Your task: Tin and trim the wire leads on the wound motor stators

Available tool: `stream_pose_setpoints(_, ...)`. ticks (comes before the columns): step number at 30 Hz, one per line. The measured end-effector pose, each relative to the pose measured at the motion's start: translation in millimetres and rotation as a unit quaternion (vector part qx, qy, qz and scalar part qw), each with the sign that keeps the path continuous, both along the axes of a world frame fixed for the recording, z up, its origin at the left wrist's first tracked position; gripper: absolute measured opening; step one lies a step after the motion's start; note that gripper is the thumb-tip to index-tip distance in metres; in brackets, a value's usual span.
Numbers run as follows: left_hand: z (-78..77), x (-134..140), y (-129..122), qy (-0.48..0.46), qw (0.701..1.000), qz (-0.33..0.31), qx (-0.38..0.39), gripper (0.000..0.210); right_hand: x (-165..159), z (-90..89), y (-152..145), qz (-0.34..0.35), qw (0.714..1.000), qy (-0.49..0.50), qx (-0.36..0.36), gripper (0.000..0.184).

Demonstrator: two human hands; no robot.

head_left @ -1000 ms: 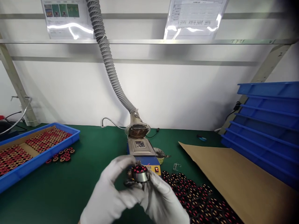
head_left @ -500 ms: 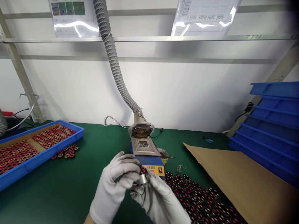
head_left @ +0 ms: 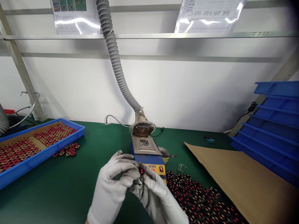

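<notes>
Both my hands wear white gloves with greyed fingertips and meet in front of the solder pot (head_left: 144, 146). My left hand (head_left: 119, 177) is closed, its thumb and fingertips pinching a small red-and-black stator (head_left: 141, 170). From the other side, my right hand (head_left: 151, 186) is closed around the same stator. A bit of a silver metal piece (head_left: 137, 183) shows below it between the gloves; most of it is hidden by fingers. Close to my right hand, many black stators with red and tan segments (head_left: 193, 193) lie spread on the green table.
A blue tray (head_left: 46, 152) of red-and-tan stators stands left, with several loose stators (head_left: 69, 150) beside it. A grey exhaust hose (head_left: 116, 62) hangs over the pot. Brown cardboard (head_left: 233, 174) and stacked blue trays (head_left: 275, 124) occupy the right.
My fingers have shifted around the stator, and the silver piece is now mostly covered. My right fingertips have moved up. The whole view has shifted slightly.
</notes>
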State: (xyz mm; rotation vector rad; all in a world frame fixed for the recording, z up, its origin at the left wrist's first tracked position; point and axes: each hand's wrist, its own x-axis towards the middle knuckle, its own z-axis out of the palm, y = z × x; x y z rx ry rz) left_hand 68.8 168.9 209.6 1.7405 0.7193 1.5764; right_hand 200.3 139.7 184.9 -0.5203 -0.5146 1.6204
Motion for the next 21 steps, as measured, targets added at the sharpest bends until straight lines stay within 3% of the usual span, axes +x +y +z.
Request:
stream_pose_setpoints(4,5.7,-3,-2,-0.068,0.996,-0.008,-0.050,0.021,0,3.1,-2,0.012,0.999,0.030,0.013,0.028)
stream_pose_setpoints(7,9.3,5,-3,0.023,0.993,-0.055,-0.106,0.020,-3,7.6,-3,0.028,0.998,0.036,0.038,0.027)
stream_pose_setpoints(9,8.5,10,-4,0.048,0.993,-0.067,-0.079,0.015,-5,8.6,-3,0.018,0.999,0.028,0.038,0.028)
stream_pose_setpoints(12,6.0,6,-3,0.007,0.999,-0.020,-0.030,0.018,-4,7.9,-4,0.015,0.999,0.029,0.024,0.030)
stream_pose_setpoints(16,9.1,-4,-1,-0.063,0.995,0.021,-0.074,0.020,-2,10.0,-5,0.031,0.998,0.047,0.035,0.024)
stream_pose_setpoints(19,11.8,2,-2,0.015,0.993,-0.035,-0.110,0.025,-3,12.0,-6,0.028,0.998,0.040,0.039,0.024)
stream_pose_setpoints(21,9.9,9,-3,0.029,0.992,-0.064,-0.103,0.017,-5,11.8,-6,0.023,0.998,0.037,0.040,0.027)
